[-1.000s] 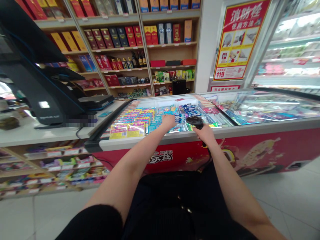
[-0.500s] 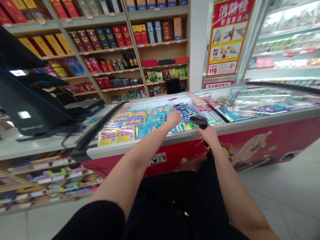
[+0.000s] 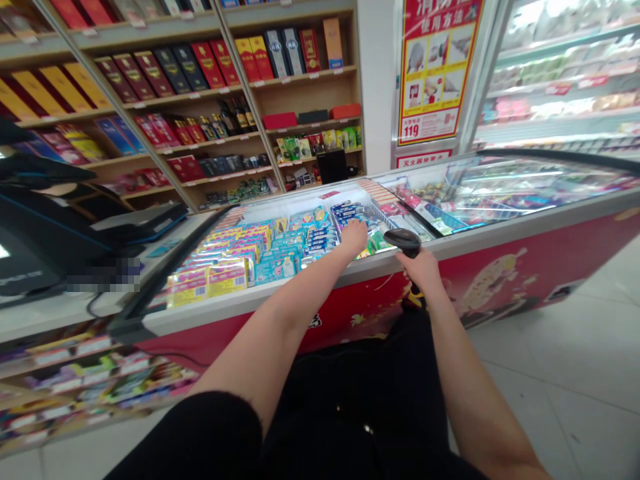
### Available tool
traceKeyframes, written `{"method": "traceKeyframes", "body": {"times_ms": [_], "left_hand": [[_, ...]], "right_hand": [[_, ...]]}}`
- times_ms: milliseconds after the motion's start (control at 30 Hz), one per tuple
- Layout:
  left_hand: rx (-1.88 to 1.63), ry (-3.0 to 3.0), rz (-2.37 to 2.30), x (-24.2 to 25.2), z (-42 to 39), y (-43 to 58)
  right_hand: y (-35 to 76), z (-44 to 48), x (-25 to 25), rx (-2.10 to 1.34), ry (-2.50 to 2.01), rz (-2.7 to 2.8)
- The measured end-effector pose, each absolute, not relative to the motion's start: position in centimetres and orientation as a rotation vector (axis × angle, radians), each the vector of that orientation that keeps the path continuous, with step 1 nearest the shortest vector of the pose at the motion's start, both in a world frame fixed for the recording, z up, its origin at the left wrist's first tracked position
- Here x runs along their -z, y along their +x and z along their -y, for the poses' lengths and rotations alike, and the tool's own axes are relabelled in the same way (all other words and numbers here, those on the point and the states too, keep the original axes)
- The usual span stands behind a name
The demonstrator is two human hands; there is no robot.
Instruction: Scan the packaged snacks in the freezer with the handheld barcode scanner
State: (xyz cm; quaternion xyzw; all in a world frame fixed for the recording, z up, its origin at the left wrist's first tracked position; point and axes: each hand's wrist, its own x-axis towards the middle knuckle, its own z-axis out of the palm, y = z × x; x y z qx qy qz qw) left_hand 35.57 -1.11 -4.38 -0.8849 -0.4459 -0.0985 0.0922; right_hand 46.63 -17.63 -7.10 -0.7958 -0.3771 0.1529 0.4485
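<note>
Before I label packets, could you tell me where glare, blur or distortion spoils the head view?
Head view: white glare streaks the glass lid; lens bending tilts the shelves; lower-left racks smear with blur; the left hand and the scanner in the right hand look fairly sharp.

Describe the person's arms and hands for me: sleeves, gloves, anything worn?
The left hand and right hand are bare: no gloves, rings or watch visible. The left arm is bare up to a black sleeve near the elbow; the right arm shows no sleeve within the picture.
</note>
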Motion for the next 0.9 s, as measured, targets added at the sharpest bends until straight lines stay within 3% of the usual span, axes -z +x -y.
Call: {"method": "traceKeyframes", "body": {"times_ms": [900], "left_hand": [[0.397, -2.839, 1.547, 1.2, 0.9, 33.7]], "right_hand": [[45.5, 17.7, 5.2, -0.318, -2.032, 1.002]]}}
